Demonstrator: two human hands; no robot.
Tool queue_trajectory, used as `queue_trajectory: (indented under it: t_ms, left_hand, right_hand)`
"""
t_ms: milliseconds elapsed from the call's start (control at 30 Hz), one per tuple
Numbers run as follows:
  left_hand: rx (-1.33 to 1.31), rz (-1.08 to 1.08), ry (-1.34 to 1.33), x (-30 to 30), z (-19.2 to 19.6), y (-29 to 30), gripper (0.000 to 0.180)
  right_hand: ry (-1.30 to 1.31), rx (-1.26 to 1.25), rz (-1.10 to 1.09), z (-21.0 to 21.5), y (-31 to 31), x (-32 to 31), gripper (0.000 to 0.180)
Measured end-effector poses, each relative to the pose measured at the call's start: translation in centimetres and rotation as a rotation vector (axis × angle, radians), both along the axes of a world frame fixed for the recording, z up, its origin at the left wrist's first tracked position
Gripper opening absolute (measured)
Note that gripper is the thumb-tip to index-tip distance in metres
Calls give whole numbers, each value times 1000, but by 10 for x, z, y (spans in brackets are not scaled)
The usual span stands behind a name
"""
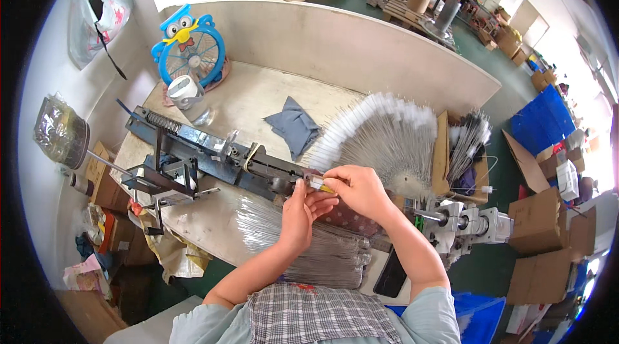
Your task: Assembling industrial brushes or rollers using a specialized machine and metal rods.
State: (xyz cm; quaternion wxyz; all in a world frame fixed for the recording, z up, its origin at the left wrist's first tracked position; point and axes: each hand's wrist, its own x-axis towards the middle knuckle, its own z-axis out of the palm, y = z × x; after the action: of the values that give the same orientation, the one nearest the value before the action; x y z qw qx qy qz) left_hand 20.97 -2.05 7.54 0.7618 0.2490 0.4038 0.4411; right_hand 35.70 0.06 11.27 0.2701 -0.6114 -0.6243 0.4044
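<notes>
My left hand (300, 216) rests at the right end of a long dark metal bench device (222, 158). Its thumb is raised against that end, and its fingers stretch out below my right hand, apart from the thumb. With thumb and fingertips, my right hand (358, 190) pinches a small white-and-yellow piece (318, 184) against the device's end; its exact kind is too small to tell. Beneath my forearms lies a thick bundle of thin metal wires (322, 257). Beyond my right hand, wire-stemmed brushes with white tips (387, 131) spread out like a fan.
A blue cartoon fan (191, 54) and a clear plastic jar (187, 96) stand at the back left. A grey cloth (292, 126) lies mid-table. On the right are a cardboard box of brushes (467, 157), a metal machine (464, 221) and a dark phone (391, 274).
</notes>
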Motion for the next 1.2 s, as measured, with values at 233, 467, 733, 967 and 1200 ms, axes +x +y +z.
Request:
queue_trajectory:
  t_ms: [233, 467, 733, 967, 1200]
  left_hand:
    - [-10, 242, -257, 6, -5, -5, 30]
    - [-13, 242, -207, 13, -12, -5, 16]
    - [-22, 282, -195, 13, -7, -5, 5]
    - [0, 253, -201, 12, -10, -6, 8]
    - [-73, 300, -318, 13, -11, -4, 9]
  right_hand:
    - [-443, 620, -46, -2, -20, -31, 27]
    - [-453, 824, -77, -10, -23, -15, 21]
    - [-470, 814, -8, -10, -28, -5, 21]
    - [-452, 799, 6, -5, -25, -14, 23]
    - [-395, 764, -19, -7, -23, -16, 26]
